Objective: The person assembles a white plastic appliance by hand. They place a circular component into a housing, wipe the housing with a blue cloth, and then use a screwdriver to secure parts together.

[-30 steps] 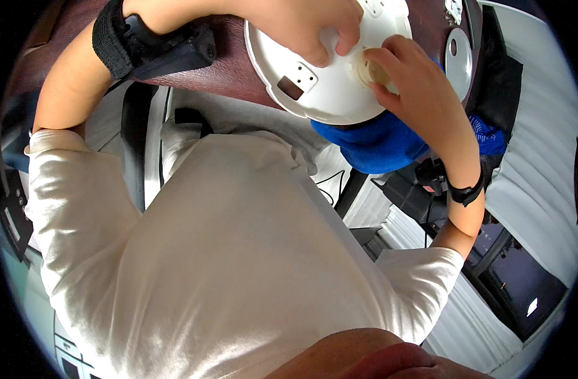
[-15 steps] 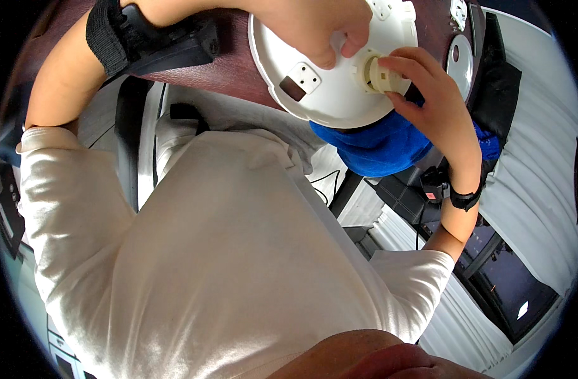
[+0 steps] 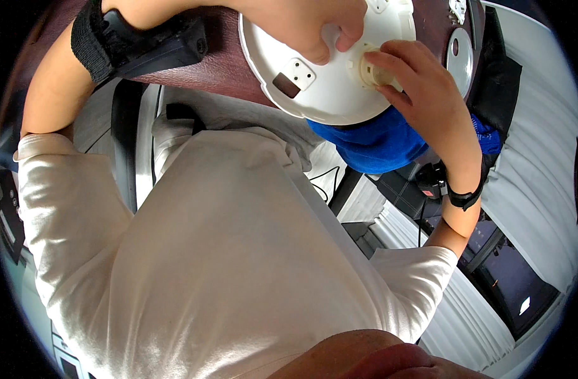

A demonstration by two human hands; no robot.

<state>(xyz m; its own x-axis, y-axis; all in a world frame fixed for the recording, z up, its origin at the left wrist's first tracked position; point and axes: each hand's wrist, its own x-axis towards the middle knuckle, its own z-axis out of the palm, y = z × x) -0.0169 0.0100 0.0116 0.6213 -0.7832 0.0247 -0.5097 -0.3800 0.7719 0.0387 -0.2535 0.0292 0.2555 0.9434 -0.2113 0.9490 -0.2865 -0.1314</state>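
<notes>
Your left hand (image 3: 308, 28) presses down on the white round shell (image 3: 320, 88) at the table edge. Your right hand (image 3: 421, 95) pinches its small round knob (image 3: 374, 69). Next, turn the knob gently, I think.

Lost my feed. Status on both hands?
Left hand pressing white round housing. Right hand pinching its centre hub. Nothing blocking.

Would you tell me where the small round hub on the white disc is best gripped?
Pinch the round hub by its raised side wall from the right, as the right hand does; the left hand covers the white disc above-left.
</notes>
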